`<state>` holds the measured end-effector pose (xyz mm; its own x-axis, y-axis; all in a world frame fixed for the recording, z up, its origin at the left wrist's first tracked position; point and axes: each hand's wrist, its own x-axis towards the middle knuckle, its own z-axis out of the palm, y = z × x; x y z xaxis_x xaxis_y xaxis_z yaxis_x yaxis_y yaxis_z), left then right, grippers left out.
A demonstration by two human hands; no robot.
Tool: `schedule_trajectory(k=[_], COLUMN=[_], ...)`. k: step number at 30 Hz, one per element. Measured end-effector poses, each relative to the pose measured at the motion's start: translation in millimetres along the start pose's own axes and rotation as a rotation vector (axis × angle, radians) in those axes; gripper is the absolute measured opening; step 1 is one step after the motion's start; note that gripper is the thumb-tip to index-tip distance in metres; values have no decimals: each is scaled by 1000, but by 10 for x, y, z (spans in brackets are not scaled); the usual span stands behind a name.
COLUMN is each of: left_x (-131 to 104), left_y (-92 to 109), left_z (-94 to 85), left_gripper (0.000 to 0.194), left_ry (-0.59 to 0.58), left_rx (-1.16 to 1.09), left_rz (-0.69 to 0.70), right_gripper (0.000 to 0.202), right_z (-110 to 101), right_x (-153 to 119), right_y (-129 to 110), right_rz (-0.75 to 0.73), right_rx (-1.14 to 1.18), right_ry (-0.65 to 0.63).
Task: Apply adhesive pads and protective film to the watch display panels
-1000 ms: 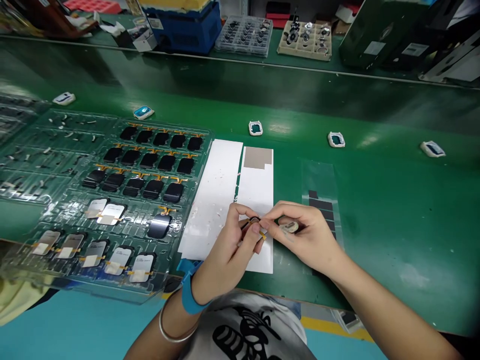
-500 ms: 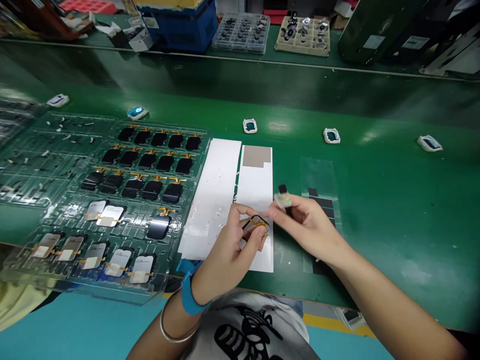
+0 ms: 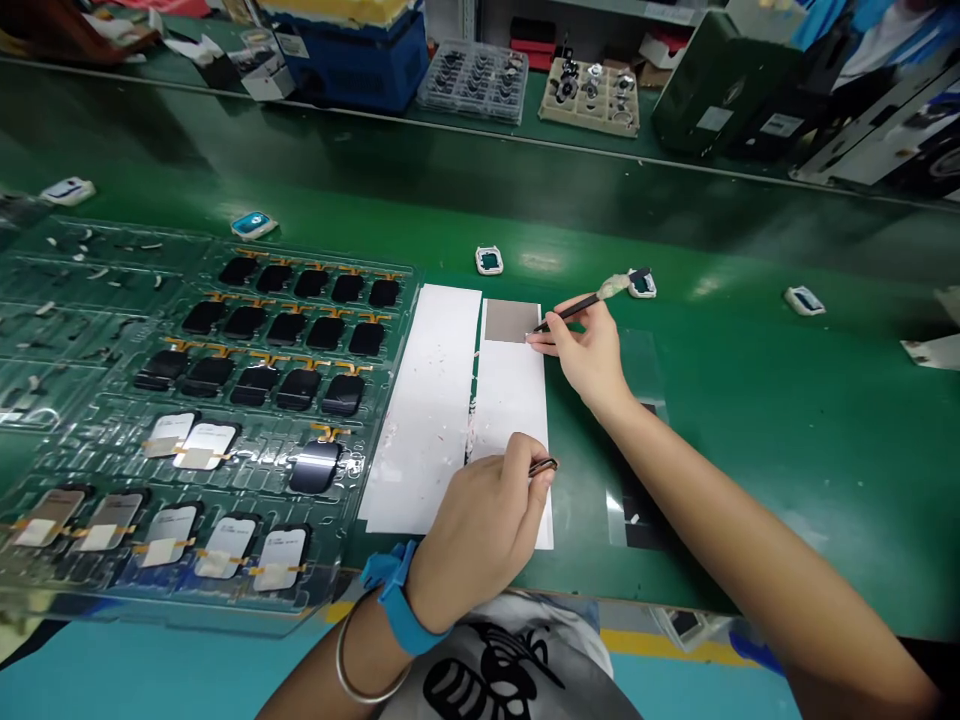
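My left hand (image 3: 484, 515) pinches a small dark-edged part (image 3: 544, 466) over the lower end of the right white strip (image 3: 510, 390). In my right hand (image 3: 589, 355) is a thin black tool (image 3: 574, 310) with pale wrapping near its far end. Its tip touches down at the right edge of a grey-brown sheet (image 3: 510, 321), which lies on top of that strip. Another white strip (image 3: 427, 400) with small scraps on it lies alongside, to the left.
A clear tray (image 3: 292, 620) holds dark and silver screen modules at the left. Several white square cases, one of them here (image 3: 489, 261), stand along the back. A clear film (image 3: 637, 350) with black pieces lies under my right forearm.
My right hand has moved up and away from my left hand, to the grey-brown sheet, and the tool now points down-left. My left hand has turned, with the small part still in its fingers.
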<state>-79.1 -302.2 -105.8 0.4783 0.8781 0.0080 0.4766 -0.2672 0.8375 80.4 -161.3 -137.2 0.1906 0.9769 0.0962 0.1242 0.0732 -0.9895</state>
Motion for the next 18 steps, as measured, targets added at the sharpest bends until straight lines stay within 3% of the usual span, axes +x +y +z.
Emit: schedule_trajectory(k=[8,13,18], left_x=[7,7,1], left_y=[3,2,1], left_z=[-12,-14,-18], left_gripper=[10,11,11], left_ry=[8,11,88], left_rx=[55,61,-48], left_rz=[43,39,-5], right_gripper=[31,31,29], right_z=[-20,-51,-207], right_x=[-47,-48,-180], right_y=[-59,-108,-351], right_rz=[24,19,-26], right_rx=[-2,33,87], right_ry=[-22,-117,-188])
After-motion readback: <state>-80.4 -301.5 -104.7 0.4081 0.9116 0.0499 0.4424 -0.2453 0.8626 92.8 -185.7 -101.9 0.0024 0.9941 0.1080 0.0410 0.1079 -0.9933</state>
